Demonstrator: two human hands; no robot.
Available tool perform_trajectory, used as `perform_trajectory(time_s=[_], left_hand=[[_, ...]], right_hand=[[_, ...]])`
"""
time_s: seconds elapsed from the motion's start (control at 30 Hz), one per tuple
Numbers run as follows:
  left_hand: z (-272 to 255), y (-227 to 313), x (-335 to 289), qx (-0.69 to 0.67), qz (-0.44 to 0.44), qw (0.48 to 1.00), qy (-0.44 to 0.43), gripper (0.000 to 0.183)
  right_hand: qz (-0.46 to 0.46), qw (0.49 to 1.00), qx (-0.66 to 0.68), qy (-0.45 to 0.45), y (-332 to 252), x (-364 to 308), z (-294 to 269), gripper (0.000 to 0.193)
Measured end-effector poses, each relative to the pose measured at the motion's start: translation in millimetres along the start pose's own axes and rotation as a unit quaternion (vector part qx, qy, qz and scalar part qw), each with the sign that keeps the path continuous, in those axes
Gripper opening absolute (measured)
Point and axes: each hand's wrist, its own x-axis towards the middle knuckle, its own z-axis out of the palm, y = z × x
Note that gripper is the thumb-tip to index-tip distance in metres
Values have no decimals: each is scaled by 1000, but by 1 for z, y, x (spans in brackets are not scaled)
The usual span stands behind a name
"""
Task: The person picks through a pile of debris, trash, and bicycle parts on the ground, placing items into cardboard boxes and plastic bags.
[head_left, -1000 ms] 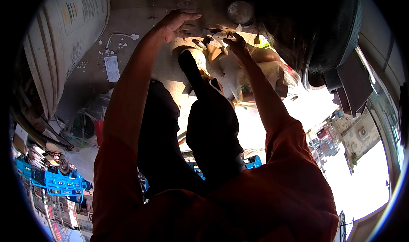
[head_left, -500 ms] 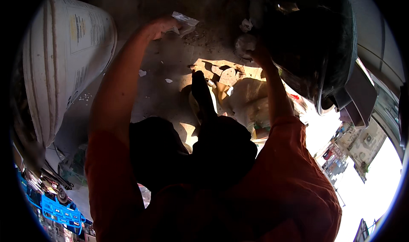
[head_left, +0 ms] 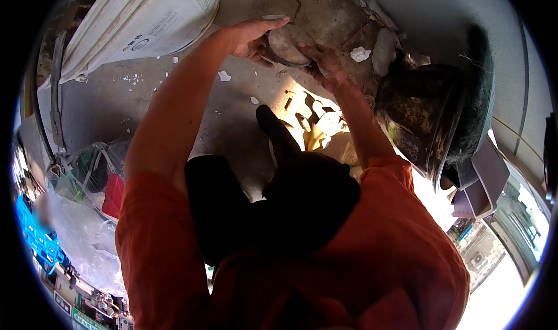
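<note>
A round, flattish grey-brown disc with a dark rim is held between my two hands above the concrete floor. My left hand is at its left edge, one digit stretched along the far side and the other fingers curled by the near side. From the right, my right hand grips the disc, fingers lying over its upper face and edge. What the disc is made of or belongs to I cannot make out. A crumpled white scrap lies on the floor to the right of my right hand.
A large white bucket lies tilted at the far left. At the right are a dark container and a dark bristly thing against a pale wall. White flakes dot the floor. Clear plastic sheeting lies at left.
My hands have come together on the disc; the right one moved left with a round thing. The clear plastic piece is gone from my left hand. The view has shifted and brightened.
</note>
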Motion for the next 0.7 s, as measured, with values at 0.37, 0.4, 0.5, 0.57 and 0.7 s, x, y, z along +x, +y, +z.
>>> perform_trajectory(time_s=[0.37, 0.4, 0.5, 0.57, 0.7], left_hand=[[-5, -22, -49, 371, 20, 907, 200, 66], [-7, -26, -54, 388, 11, 907, 164, 68], [-6, -44, -87, 395, -40, 913, 92, 67], [-19, -62, -94, 403, -20, 913, 59, 59], [-43, -101, -114, 308, -9, 944, 117, 47]], right_hand=[[-92, 681, -614, 387, 3, 104, -219, 80], [-95, 678, -614, 393, 13, 114, -246, 79], [-100, 693, -589, 404, 8, 83, -217, 57], [-135, 674, -598, 412, 3, 71, -207, 39], [-264, 757, -519, 297, -49, 54, -160, 32]])
